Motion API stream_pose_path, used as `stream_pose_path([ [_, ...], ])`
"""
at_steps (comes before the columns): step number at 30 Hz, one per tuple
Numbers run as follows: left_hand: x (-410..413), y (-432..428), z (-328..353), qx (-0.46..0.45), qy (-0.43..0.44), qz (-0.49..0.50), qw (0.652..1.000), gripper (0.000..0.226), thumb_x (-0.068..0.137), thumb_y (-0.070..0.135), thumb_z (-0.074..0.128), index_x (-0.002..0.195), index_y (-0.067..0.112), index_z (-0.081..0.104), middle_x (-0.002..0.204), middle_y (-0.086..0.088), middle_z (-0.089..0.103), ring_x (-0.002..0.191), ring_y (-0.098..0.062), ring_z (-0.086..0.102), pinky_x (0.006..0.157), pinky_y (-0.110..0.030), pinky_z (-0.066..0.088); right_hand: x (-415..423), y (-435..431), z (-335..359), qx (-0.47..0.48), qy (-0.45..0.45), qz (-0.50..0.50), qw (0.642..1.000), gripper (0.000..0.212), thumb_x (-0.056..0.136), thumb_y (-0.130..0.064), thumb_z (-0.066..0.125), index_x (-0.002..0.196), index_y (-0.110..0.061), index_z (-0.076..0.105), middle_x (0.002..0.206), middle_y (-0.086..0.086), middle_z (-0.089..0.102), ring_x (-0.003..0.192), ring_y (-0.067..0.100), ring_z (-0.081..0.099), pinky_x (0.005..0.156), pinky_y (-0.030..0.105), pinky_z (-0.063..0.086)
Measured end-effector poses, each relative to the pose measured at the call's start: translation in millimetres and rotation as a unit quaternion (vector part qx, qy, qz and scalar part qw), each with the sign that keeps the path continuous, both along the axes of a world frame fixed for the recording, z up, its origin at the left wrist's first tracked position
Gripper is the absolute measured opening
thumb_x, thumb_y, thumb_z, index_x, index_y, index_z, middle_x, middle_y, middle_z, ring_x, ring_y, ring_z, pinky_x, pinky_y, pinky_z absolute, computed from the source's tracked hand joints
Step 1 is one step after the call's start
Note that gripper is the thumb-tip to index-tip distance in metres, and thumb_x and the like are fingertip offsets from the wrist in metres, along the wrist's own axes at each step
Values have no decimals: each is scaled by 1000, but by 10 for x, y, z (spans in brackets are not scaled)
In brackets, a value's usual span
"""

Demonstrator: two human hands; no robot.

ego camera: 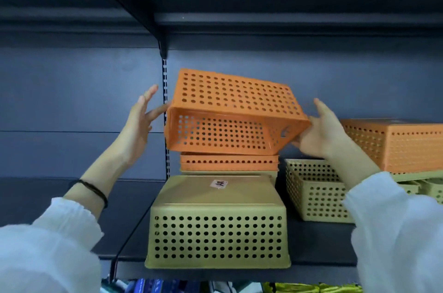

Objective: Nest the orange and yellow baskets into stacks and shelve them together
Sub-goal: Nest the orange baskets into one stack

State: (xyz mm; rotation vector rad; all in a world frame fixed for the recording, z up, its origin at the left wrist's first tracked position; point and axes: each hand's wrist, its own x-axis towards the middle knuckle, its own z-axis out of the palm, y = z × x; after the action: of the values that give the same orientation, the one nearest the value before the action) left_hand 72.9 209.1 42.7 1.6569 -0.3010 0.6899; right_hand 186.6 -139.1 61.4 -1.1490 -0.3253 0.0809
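An orange perforated basket (230,110) is tilted with its opening toward me, above a low stack of nested orange baskets (229,163) at the back of the shelf. My right hand (318,132) grips the tilted basket's right end at the handle. My left hand (141,122) is spread, its fingertips touching the basket's left rim. An upside-down yellow basket (217,223) stands at the front of the shelf, in front of that stack. An upright yellow basket (314,190) sits to its right.
Another upside-down orange basket (398,144) rests on more yellow baskets (426,188) at far right. The dark shelf (318,244) has a slotted upright (165,91) behind the left hand and another shelf overhead. Packaged goods show below the shelf edge.
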Motion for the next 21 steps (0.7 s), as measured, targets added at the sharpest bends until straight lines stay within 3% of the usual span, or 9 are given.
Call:
stream_pose_path([
  [2, 73, -7, 2, 56, -14, 1, 998, 55, 89, 71, 15, 137, 60, 39, 134, 37, 55, 143, 3, 29, 118, -45, 2, 102, -36, 78, 23, -7, 19, 1000, 74, 88, -71, 25, 108, -12, 64, 94, 8, 76, 79, 20, 73, 80, 31, 55],
  [4, 205, 15, -34, 107, -21, -8, 994, 67, 87, 79, 15, 145, 53, 36, 149, 31, 43, 143, 6, 29, 120, -40, 8, 177, 10, 110, -34, -44, 19, 998, 82, 88, -71, 18, 108, -7, 63, 95, 11, 73, 80, 20, 69, 78, 36, 46],
  [6, 333, 36, -33, 102, -23, -20, 994, 71, 83, 84, 19, 146, 54, 33, 152, 26, 41, 143, 1, 34, 119, -39, 22, 237, 96, 113, -75, -88, 7, 993, 87, 89, -71, 13, 118, -6, 63, 112, 12, 69, 99, 17, 62, 96, 36, 33],
  [9, 544, 71, 90, 4, -17, -39, 999, 69, 93, 70, 12, 155, 41, 19, 153, 10, 46, 135, -11, 49, 109, -48, 41, 401, 223, 80, -78, -138, -6, 987, 80, 90, -69, 9, 125, -19, 61, 123, 2, 68, 121, 18, 54, 115, 42, 20],
  [14, 909, 150, 152, -141, 19, -67, 988, 64, 97, 65, 16, 156, 40, 9, 143, 11, 50, 123, -18, 57, 87, -40, 48, 606, 433, -91, -52, -180, 6, 982, 68, 92, -66, 10, 137, -33, 49, 125, -7, 67, 120, 14, 58, 106, 42, 36],
  [16, 1025, 166, 128, -163, 31, -87, 982, 67, 94, 67, 32, 153, 35, 27, 129, -1, 61, 110, -25, 64, 82, -44, 52, 647, 520, -137, -51, -187, -14, 981, 69, 93, -65, 8, 138, -30, 47, 127, -1, 66, 119, 16, 60, 96, 41, 44],
  [17, 1094, 189, 112, -161, 39, -95, 982, 76, 87, 70, 47, 151, 30, 34, 132, -10, 62, 112, -31, 65, 81, -45, 55, 680, 561, -161, -64, -189, -29, 979, 69, 93, -63, 7, 136, -30, 48, 126, -1, 66, 116, 14, 62, 91, 38, 47],
  [19, 1248, 241, 61, -154, 63, -100, 981, 114, 65, 73, 71, 157, 25, 23, 143, -21, 55, 121, -34, 62, 79, -42, 59, 750, 658, -209, -86, -193, -42, 977, 63, 95, -59, 5, 121, -36, 57, 114, -6, 71, 105, 7, 67, 84, 34, 49],
  [21, 1368, 250, -15, -141, 68, -93, 983, 119, 65, 67, 73, 159, 27, 12, 144, -17, 54, 124, -30, 61, 91, -45, 54, 803, 722, -278, -112, -181, -59, 975, 62, 94, -61, 7, 105, -42, 65, 104, -10, 74, 95, 4, 69, 85, 35, 51],
])
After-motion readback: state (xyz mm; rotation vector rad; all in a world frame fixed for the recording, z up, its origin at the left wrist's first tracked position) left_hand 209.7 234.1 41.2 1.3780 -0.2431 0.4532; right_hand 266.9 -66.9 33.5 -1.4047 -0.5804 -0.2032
